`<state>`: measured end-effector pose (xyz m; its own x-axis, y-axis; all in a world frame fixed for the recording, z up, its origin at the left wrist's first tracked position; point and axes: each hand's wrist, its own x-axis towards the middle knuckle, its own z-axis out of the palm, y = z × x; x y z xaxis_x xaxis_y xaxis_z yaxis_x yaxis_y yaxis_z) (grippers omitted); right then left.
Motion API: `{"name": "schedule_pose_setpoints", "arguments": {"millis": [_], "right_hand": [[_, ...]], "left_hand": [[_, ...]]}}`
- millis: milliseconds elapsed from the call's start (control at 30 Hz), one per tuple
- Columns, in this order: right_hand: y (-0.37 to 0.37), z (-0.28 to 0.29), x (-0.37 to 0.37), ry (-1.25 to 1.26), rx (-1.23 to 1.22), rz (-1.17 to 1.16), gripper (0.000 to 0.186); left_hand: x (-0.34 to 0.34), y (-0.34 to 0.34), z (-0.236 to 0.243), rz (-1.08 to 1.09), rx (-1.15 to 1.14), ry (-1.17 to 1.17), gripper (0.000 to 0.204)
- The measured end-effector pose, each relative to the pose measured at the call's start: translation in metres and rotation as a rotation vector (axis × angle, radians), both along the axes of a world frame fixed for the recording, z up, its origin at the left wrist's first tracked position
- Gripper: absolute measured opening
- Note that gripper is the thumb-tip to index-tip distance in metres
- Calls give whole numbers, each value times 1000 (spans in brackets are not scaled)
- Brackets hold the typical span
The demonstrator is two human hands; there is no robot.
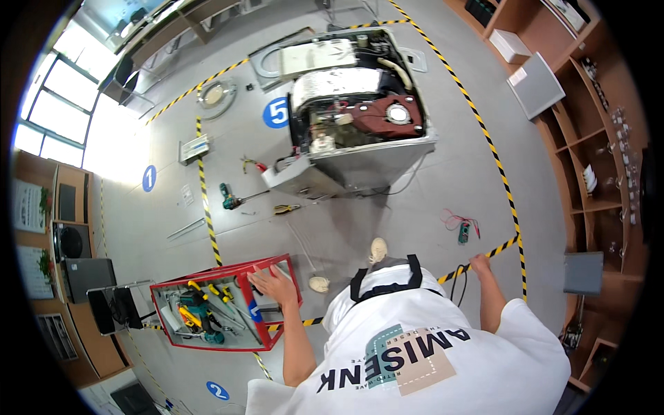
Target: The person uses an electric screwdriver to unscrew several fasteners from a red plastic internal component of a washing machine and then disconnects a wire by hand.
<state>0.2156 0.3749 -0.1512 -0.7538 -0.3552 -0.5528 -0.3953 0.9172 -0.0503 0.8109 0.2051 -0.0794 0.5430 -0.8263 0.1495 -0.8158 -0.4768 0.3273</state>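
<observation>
My left hand (274, 284) lies with its fingers spread on the top end of a red-framed tool box (250, 312). Inside that box show a green power drill (194, 299), yellow-handled tools (216, 290) and several metal tools. Out to my right side, my right hand (478, 263) has its fingers curled, and I see nothing in it. A black cord (465, 278) loops close by it; I cannot tell whether they touch. Ahead stands a white appliance (373, 166) with its cover off, showing a dark red fan housing (391, 117), wiring and a silver-wrapped drum (335, 84).
A multimeter (463, 232) with red leads lies at right. Left of the appliance are a cordless drill (229, 198), pliers (286, 209), a metal part (195, 148) and a round door ring (216, 97). Striped tape (477, 104) marks the floor; wooden shelves (588, 138) stand right.
</observation>
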Motion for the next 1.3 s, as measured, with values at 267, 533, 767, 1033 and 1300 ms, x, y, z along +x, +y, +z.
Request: {"name": "schedule_pose_setpoints", "arguments": {"millis": [267,533,767,1033,1300], "right_hand": [[-5,30,-44,-66,-151,-203,27],[48,12,-43,-158,-223,-426,26],[87,-11,-33,-423,-100,-766,22],[77,-38,-152,-480,-421,-844,22],[40,-51,-227,-433,-254,-741,22]], "left_hand": [[-190,-120,72,-577,-91,46,51],[-356,-253,85,-990,-223,248,30],[-455,-355,40,-1124,-175,190,28],[-493,-392,3,-999,41,-47,21],[-493,-409,-5,-951,216,-168,47]]}}
